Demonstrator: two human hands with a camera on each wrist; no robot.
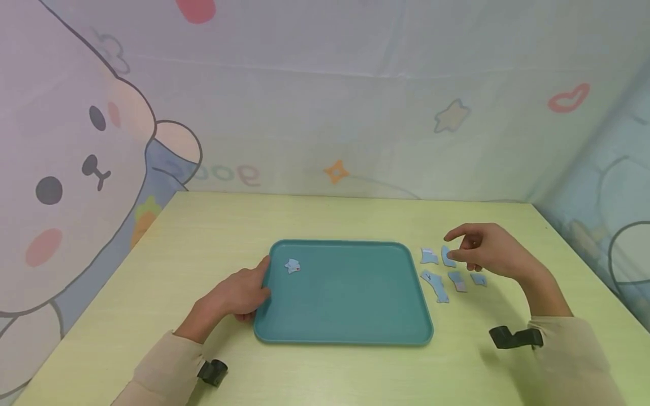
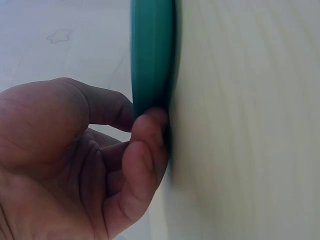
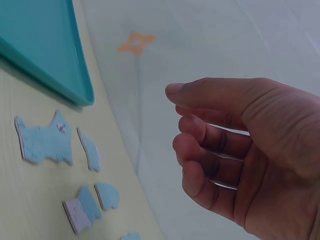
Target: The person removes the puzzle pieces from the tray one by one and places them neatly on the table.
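A teal tray (image 1: 345, 299) lies on the table, and my left hand (image 1: 245, 290) grips its left rim. In the left wrist view the thumb is on one side of the tray edge (image 2: 152, 55) and curled fingers are on the other. One small light-blue puzzle piece (image 1: 291, 266) lies in the tray's upper left. My right hand (image 1: 490, 252) hovers over several puzzle pieces right of the tray, fingers loosely bent and holding nothing. Among them are a long piece (image 1: 437, 286), a narrow curved piece (image 1: 447, 256) close under the fingers, and a blue-and-pink piece (image 3: 80, 212).
The pale yellow table (image 1: 335, 372) ends at the back against a printed cloth (image 1: 325, 101) with a large bear figure at left. A black wrist mount (image 1: 212, 372) sits on the left sleeve, another mount (image 1: 515, 338) on the right.
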